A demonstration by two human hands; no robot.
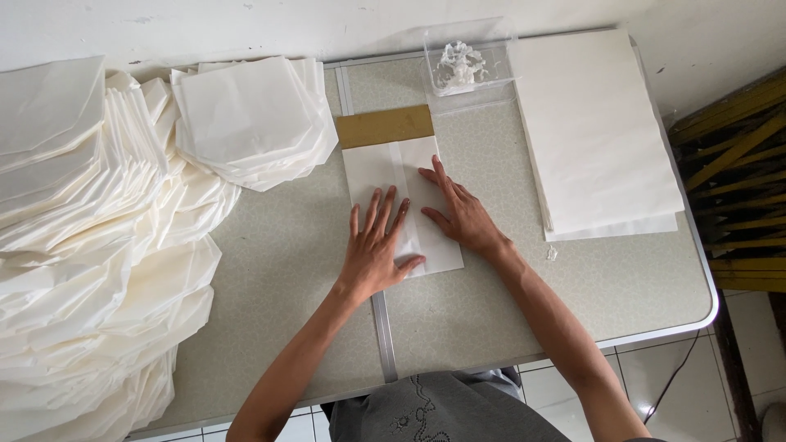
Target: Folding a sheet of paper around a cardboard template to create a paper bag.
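Both hands lie flat, fingers spread, gripping nothing: the left hand (372,250) and right hand (460,214) press a folded white sheet (397,176) mid-desk (286,270) over a brown card (385,126). Beyond, flat sheets (594,123) wait; finished folded ones (98,245) are heaped left.

I see a speckled grey-green table (278,270) with a metal rim pushed against a white wall (246,24). White floor tiles (655,368) show below, yellow wooden slats (737,164) at right, lit by soft daylight.

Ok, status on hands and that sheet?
Left hand and right hand flat, pressing folded white sheet. Brown card under its top edge. Nothing blocking.
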